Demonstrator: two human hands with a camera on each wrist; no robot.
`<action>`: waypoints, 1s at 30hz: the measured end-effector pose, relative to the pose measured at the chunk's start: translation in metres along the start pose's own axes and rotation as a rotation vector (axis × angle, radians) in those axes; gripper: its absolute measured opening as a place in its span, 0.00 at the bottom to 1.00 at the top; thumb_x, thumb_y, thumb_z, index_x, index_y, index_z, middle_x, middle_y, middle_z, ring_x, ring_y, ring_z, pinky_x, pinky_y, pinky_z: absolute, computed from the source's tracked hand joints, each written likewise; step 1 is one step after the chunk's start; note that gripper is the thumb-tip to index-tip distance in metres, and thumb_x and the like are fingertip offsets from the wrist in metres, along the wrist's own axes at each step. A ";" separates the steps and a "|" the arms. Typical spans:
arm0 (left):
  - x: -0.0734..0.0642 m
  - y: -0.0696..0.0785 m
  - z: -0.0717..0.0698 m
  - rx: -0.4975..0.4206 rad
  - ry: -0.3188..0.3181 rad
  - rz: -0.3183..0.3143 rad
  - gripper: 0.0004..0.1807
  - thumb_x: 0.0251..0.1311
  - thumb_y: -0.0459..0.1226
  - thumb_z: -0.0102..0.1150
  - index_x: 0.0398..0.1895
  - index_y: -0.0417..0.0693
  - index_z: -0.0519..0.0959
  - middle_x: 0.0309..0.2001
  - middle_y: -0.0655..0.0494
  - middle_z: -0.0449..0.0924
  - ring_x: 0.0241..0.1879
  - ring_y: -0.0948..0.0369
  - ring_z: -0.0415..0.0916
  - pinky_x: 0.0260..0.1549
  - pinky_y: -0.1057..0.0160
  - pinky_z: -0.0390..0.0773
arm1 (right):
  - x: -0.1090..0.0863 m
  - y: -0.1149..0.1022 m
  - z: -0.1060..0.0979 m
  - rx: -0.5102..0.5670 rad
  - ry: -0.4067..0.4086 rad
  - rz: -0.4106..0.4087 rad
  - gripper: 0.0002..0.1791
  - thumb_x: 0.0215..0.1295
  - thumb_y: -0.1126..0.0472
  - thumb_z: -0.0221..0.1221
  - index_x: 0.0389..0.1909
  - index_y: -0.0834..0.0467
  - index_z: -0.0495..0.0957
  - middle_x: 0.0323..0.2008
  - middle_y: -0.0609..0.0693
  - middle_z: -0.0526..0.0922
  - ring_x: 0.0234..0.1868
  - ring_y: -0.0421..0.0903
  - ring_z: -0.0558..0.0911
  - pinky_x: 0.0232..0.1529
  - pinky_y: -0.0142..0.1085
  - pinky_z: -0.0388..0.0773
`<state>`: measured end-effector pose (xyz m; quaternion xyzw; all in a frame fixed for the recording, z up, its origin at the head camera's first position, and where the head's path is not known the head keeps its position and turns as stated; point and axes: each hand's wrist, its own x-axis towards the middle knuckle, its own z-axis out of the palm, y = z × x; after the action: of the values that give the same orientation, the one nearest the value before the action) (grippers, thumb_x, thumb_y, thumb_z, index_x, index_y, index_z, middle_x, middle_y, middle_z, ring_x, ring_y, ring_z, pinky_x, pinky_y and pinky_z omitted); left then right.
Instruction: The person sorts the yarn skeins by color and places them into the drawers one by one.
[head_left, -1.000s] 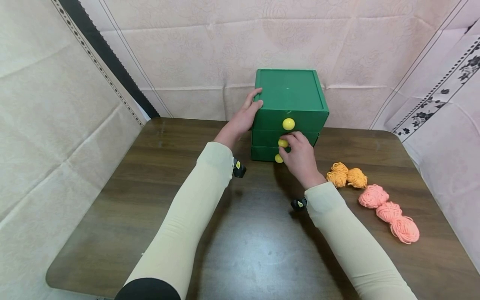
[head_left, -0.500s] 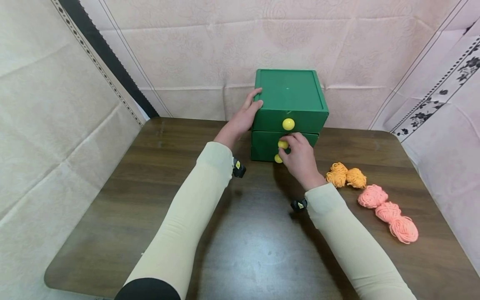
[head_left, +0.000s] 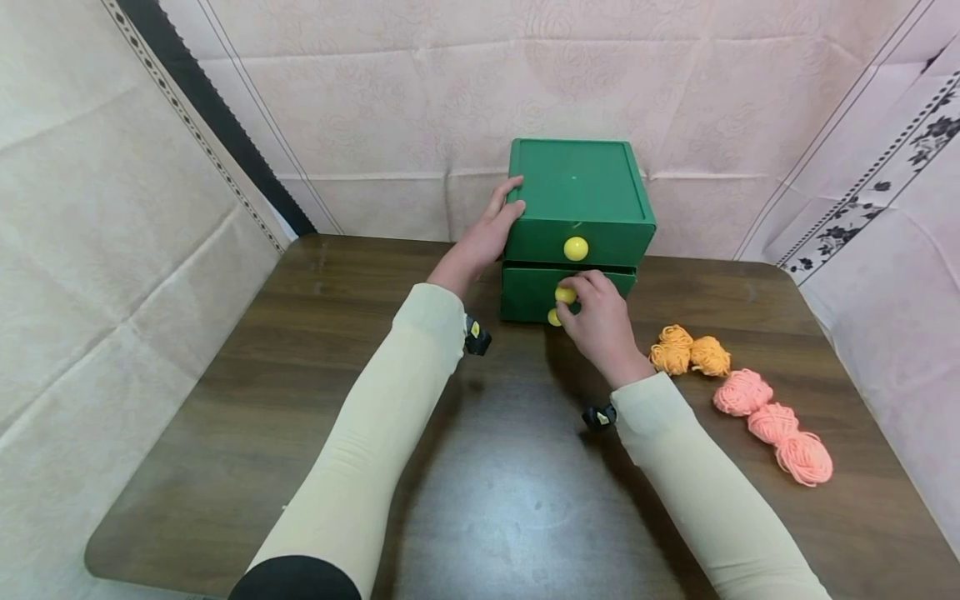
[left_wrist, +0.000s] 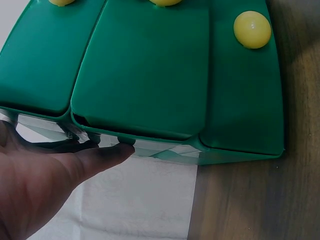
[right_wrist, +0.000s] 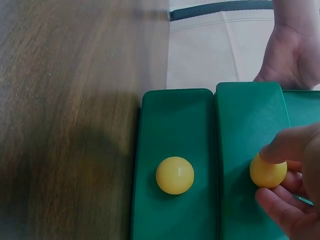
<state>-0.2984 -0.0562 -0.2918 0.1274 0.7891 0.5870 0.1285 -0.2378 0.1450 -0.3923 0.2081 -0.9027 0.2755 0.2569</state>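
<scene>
A small green drawer cabinet [head_left: 581,179] with three stacked drawers stands at the back of the table, each drawer fitted with a round yellow knob. My left hand [head_left: 489,232] rests along the cabinet's left side, its fingers stretched out; the left wrist view shows the thumb [left_wrist: 107,157] against that side. With thumb and fingers, my right hand [head_left: 603,325] pinches the yellow knob [right_wrist: 267,172] of the middle drawer [left_wrist: 145,75]. That drawer juts a little out past the other two, and a dark gap shows above its front. The bottom drawer's knob [right_wrist: 175,175] is untouched.
To the right of the cabinet lie orange yarn balls [head_left: 690,352], with pink yarn balls [head_left: 772,425] closer to the front. Patterned cloth [head_left: 375,108] hangs right behind the brown wooden table [head_left: 480,467].
The middle drawer has slid out a short way toward me, with my right hand moving along on its knob. My left hand stays on the cabinet's side.
</scene>
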 end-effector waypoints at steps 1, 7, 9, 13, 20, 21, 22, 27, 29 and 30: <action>0.001 -0.001 0.000 -0.005 -0.001 0.000 0.28 0.75 0.52 0.30 0.76 0.74 0.42 0.78 0.60 0.37 0.75 0.54 0.44 0.69 0.47 0.56 | -0.001 0.000 0.000 0.001 0.001 -0.001 0.12 0.58 0.64 0.66 0.43 0.63 0.82 0.42 0.57 0.78 0.43 0.52 0.77 0.44 0.45 0.79; 0.016 -0.014 -0.002 -0.031 0.011 -0.005 0.27 0.74 0.55 0.33 0.74 0.81 0.44 0.78 0.63 0.38 0.75 0.55 0.45 0.69 0.46 0.56 | -0.003 -0.001 -0.002 0.005 -0.005 0.000 0.12 0.58 0.64 0.66 0.42 0.63 0.82 0.42 0.57 0.78 0.44 0.52 0.77 0.44 0.46 0.79; 0.021 -0.020 -0.002 -0.034 0.018 -0.003 0.27 0.73 0.57 0.33 0.72 0.85 0.45 0.77 0.64 0.38 0.75 0.56 0.45 0.69 0.46 0.56 | -0.004 -0.002 -0.002 0.006 -0.009 0.003 0.12 0.57 0.64 0.66 0.42 0.63 0.82 0.42 0.56 0.78 0.44 0.52 0.77 0.44 0.46 0.79; 0.024 -0.025 -0.002 -0.030 0.028 0.007 0.26 0.72 0.59 0.33 0.71 0.88 0.45 0.77 0.65 0.39 0.74 0.56 0.46 0.69 0.45 0.56 | -0.005 -0.003 -0.003 0.006 -0.013 0.007 0.12 0.57 0.65 0.67 0.42 0.63 0.82 0.42 0.56 0.78 0.43 0.52 0.77 0.44 0.46 0.79; 0.025 -0.024 -0.002 -0.031 0.028 0.002 0.26 0.72 0.59 0.33 0.71 0.88 0.45 0.77 0.66 0.38 0.74 0.56 0.46 0.68 0.45 0.56 | -0.009 -0.006 -0.004 0.009 -0.007 -0.002 0.13 0.57 0.65 0.67 0.43 0.63 0.82 0.42 0.56 0.79 0.43 0.52 0.77 0.44 0.46 0.79; 0.025 -0.024 -0.002 -0.033 0.028 0.002 0.26 0.73 0.58 0.33 0.71 0.88 0.45 0.77 0.66 0.38 0.74 0.55 0.46 0.68 0.45 0.56 | -0.010 -0.006 -0.005 0.008 -0.005 -0.004 0.13 0.57 0.65 0.67 0.43 0.63 0.82 0.42 0.56 0.79 0.43 0.52 0.77 0.44 0.46 0.79; 0.025 -0.024 -0.002 -0.037 0.028 0.003 0.26 0.73 0.58 0.33 0.71 0.87 0.45 0.77 0.66 0.38 0.74 0.55 0.46 0.68 0.45 0.56 | -0.010 -0.007 -0.005 0.009 -0.004 -0.006 0.13 0.57 0.65 0.67 0.43 0.63 0.82 0.42 0.57 0.79 0.43 0.52 0.77 0.44 0.46 0.79; 0.026 -0.024 -0.002 -0.040 0.031 0.005 0.26 0.73 0.57 0.33 0.72 0.86 0.45 0.77 0.65 0.37 0.74 0.55 0.46 0.68 0.44 0.56 | -0.013 -0.008 -0.006 0.006 -0.004 -0.011 0.13 0.57 0.64 0.67 0.43 0.63 0.82 0.43 0.57 0.79 0.44 0.52 0.77 0.44 0.46 0.80; 0.026 -0.024 -0.002 -0.037 0.030 0.001 0.26 0.73 0.58 0.32 0.72 0.87 0.45 0.77 0.65 0.37 0.74 0.55 0.46 0.69 0.44 0.56 | -0.014 -0.009 -0.006 0.002 -0.005 -0.011 0.13 0.57 0.64 0.67 0.43 0.63 0.82 0.43 0.57 0.79 0.44 0.52 0.77 0.44 0.46 0.80; 0.025 -0.023 -0.002 -0.037 0.029 -0.001 0.26 0.73 0.58 0.33 0.72 0.87 0.45 0.77 0.66 0.37 0.74 0.56 0.45 0.69 0.45 0.56 | -0.015 -0.009 -0.006 0.001 -0.005 -0.012 0.13 0.57 0.64 0.68 0.42 0.63 0.82 0.43 0.57 0.79 0.44 0.52 0.77 0.45 0.46 0.80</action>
<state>-0.3240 -0.0556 -0.3151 0.1159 0.7798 0.6034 0.1197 -0.2192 0.1454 -0.3927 0.2143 -0.9019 0.2738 0.2563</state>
